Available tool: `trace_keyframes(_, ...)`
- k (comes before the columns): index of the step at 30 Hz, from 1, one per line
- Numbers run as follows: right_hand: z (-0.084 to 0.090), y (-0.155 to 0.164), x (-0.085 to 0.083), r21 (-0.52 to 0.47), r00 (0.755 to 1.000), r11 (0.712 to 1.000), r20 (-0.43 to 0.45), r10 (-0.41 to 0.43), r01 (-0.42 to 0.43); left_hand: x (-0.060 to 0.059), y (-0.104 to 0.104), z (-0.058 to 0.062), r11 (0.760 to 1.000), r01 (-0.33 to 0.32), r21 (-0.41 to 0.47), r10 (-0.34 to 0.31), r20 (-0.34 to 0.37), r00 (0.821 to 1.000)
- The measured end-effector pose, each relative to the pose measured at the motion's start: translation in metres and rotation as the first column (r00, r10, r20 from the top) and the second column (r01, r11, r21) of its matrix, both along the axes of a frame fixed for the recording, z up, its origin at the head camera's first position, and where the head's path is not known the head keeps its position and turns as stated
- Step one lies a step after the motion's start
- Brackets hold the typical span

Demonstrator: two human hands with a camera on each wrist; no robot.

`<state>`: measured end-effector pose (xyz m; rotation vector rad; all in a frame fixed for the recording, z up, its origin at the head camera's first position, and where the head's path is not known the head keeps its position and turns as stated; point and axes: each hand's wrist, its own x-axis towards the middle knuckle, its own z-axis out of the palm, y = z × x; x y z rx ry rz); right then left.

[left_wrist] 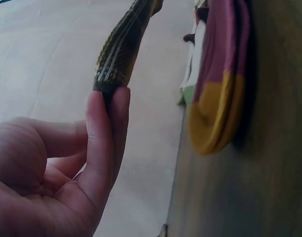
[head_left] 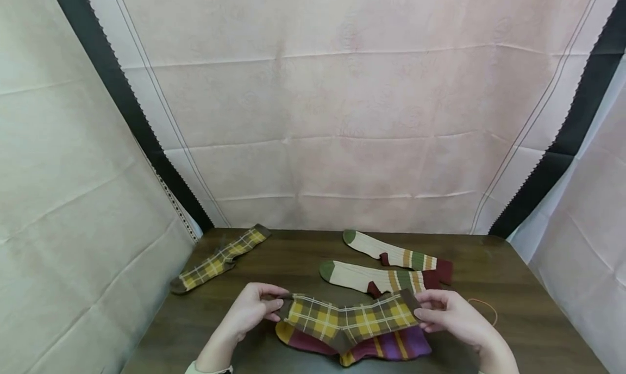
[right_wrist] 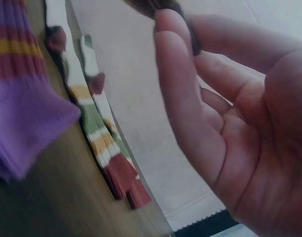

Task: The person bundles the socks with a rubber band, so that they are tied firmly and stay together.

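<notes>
Two hands (head_left: 251, 310) pinch a yellow plaid sock (head_left: 357, 320) at both ends.

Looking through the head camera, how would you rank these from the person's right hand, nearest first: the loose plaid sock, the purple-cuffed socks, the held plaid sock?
1. Held plaid sock: its right end is pinched in the right hand.
2. Purple-cuffed socks: just below that hand's fingertips.
3. Loose plaid sock: far left on the table.
</notes>
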<state>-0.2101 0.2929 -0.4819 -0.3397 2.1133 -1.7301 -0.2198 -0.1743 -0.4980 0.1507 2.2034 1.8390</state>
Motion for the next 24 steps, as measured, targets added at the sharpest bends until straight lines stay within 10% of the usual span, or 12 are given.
trace_keyframes(24,-0.020,0.008,0.001,0.138,0.992,0.984,0.067,0.102,-0.111,0.003,0.012,-0.018,0.987,0.117,-0.109,-0.110,0.074,0.991)
